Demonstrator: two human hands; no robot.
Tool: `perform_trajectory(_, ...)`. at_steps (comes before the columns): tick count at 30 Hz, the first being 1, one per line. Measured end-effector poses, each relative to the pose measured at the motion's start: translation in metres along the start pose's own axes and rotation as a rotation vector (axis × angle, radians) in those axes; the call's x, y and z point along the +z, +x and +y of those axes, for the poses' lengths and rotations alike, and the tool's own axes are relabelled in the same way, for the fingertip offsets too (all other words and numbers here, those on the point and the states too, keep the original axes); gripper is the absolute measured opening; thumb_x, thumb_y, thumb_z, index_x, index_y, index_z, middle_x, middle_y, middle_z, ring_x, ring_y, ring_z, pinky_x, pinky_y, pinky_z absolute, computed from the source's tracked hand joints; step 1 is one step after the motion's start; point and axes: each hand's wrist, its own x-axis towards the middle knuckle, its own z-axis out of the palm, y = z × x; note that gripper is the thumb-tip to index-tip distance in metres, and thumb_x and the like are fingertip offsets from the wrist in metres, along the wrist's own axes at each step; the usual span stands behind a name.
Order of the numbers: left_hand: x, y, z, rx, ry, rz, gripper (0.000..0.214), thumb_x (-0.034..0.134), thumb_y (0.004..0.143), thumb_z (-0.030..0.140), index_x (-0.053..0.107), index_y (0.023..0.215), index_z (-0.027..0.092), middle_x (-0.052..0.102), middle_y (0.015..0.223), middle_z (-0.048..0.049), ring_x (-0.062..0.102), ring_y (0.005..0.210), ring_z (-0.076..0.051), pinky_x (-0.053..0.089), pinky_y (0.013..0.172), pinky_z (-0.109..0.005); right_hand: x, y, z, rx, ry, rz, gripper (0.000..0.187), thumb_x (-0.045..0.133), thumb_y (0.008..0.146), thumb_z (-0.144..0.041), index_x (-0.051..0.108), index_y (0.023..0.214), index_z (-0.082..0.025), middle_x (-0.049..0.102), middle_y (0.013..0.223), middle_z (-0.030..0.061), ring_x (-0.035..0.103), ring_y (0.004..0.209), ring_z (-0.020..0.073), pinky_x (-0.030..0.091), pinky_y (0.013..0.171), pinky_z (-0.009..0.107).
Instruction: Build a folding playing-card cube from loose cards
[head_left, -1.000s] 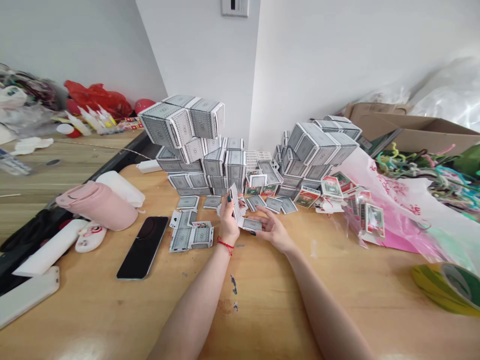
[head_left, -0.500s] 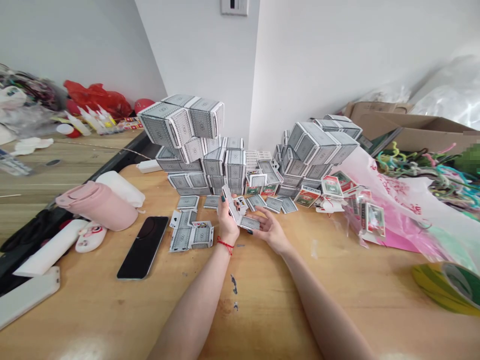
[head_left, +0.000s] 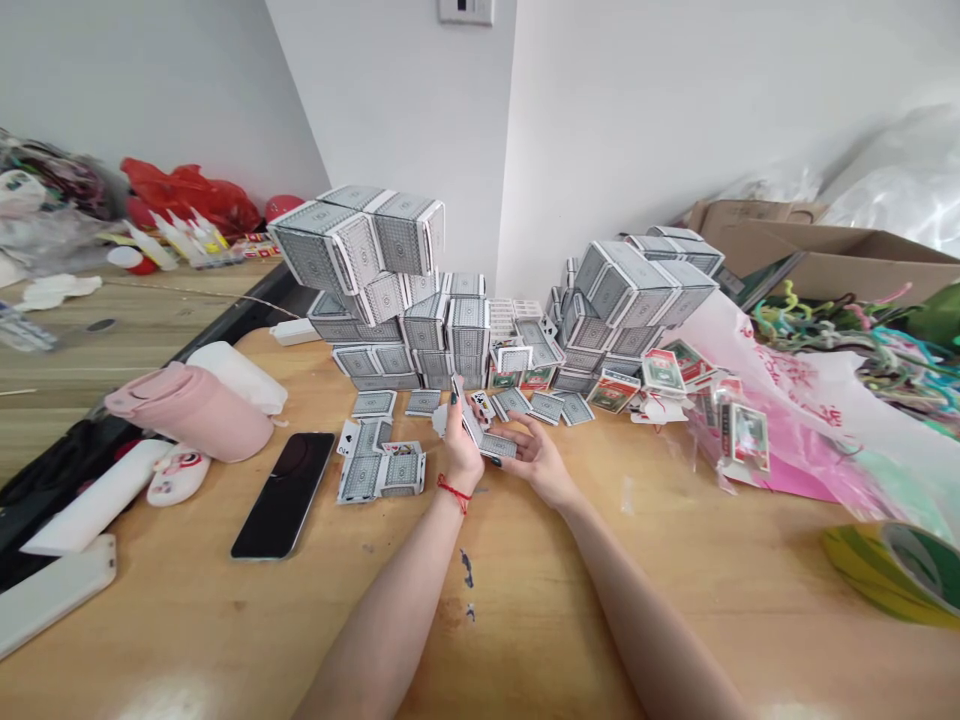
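My left hand [head_left: 460, 450], with a red string on the wrist, is closed on playing cards [head_left: 471, 424] that it holds tilted on edge. My right hand [head_left: 541, 460] pinches the right end of a flat, grey-backed part [head_left: 498, 446] of these cards. The two parts meet at an angle between my hands; how they join is too small to tell. Behind them stand stacked blocks of grey-backed cards, a tall overhanging stack [head_left: 360, 250] on the left and another stack [head_left: 637, 290] on the right. Several folded card pieces [head_left: 375, 470] lie left of my left hand.
A black phone [head_left: 283, 497] and a pink tumbler [head_left: 196, 410] lie on the left. Red and green card boxes [head_left: 664, 372], pink plastic [head_left: 795, 430] and a yellow-green tape roll [head_left: 896, 565] are on the right. An open cardboard box [head_left: 847, 260] stands at the back right.
My left hand has shifted slightly right, and the cards in it have turned a little, closer to the part in my right hand. My right hand is almost unmoved.
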Motion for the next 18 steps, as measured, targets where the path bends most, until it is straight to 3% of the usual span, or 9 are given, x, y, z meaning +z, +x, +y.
perform_trajectory(4,0.001,-0.003,0.0,-0.006,0.044,-0.024,0.04,0.052,0.077,0.044,0.058,0.111,0.024,0.05,0.072,0.0007,0.043,0.055,-0.009,0.035,0.052,-0.022,0.0,0.0,0.0,0.002,-0.009,-0.006,0.069,0.077,0.057,-0.024,0.042,0.116,-0.027,0.064,0.106,0.0073,0.062,0.093,0.02,0.049,0.082,0.037)
perform_trajectory(10,-0.002,-0.005,-0.001,0.002,0.224,-0.211,0.037,0.058,0.075,0.042,0.061,0.106,0.021,0.05,0.07,0.0012,0.042,0.056,-0.008,0.034,0.053,-0.022,-0.006,0.0,-0.003,0.015,-0.012,-0.033,0.078,0.077,0.056,-0.021,0.036,0.122,-0.028,0.065,0.104,0.0067,0.064,0.088,0.0193,0.05,0.079,0.035)
perform_trajectory(13,-0.001,-0.006,-0.001,-0.002,0.278,-0.24,0.036,0.059,0.075,0.041,0.061,0.104,0.02,0.048,0.066,0.0018,0.04,0.053,-0.008,0.032,0.049,-0.021,-0.007,-0.001,-0.006,0.005,-0.029,-0.05,0.079,0.077,0.058,-0.022,0.035,0.124,-0.028,0.065,0.101,0.0058,0.064,0.086,0.0188,0.05,0.077,0.034)
perform_trajectory(18,0.001,-0.001,0.009,-0.087,0.05,-0.145,0.036,0.055,0.076,0.042,0.06,0.103,0.019,0.049,0.068,0.0013,0.038,0.048,-0.006,0.029,0.044,-0.02,-0.005,0.003,-0.002,-0.022,-0.009,-0.033,0.051,0.061,0.074,-0.041,0.043,0.119,-0.027,0.065,0.093,0.0045,0.063,0.072,0.0159,0.055,0.065,0.033)
